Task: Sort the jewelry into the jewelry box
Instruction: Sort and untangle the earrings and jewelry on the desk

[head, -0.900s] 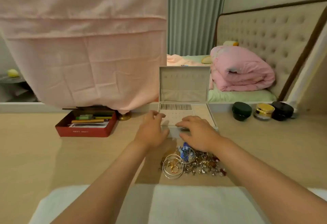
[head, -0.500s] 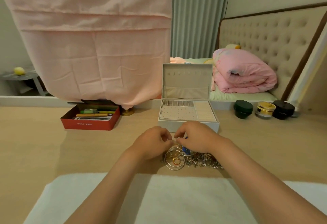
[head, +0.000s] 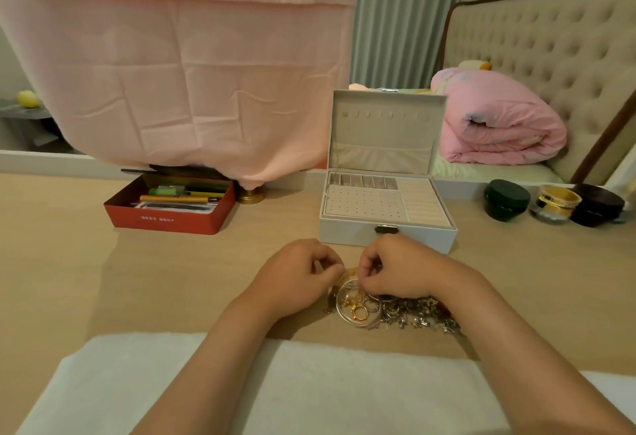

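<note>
1. Here, the left hand (head: 296, 278) and the right hand (head: 401, 271) met over the desk (head: 69, 262), both curled with fingertips pinched on a thin gold chain-like piece (head: 350, 273) strung between them; what exactly it was could not be told.
2. The heap of mixed silver and gold jewelry (head: 395, 310) lay on the desk at 6 o'clock from the white rectangular jewelry box (head: 385, 233), just under the hands and partly hidden by them.
3. The box stood open, lid upright, its tray apparently bare: a dotted stud panel at 9 o'clock, ring rolls at 3 o'clock, small slots at 12 o'clock.
4. Judged by look, the pieces were light, small and slippery, and tangled easily. Chains were best lifted near the clasp; the large silver bangles (head: 358, 304), stiff, by the rim.
5. Counts: one box, one heap, at least two bangles, a gold ring (head: 359, 313); the small charms were too many and too blurred to count.
6. Beyond the heap: one red tin of pens (head: 172, 219) at 10 o'clock, three round cosmetic jars (head: 554, 204) at 2 o'clock.
</note>
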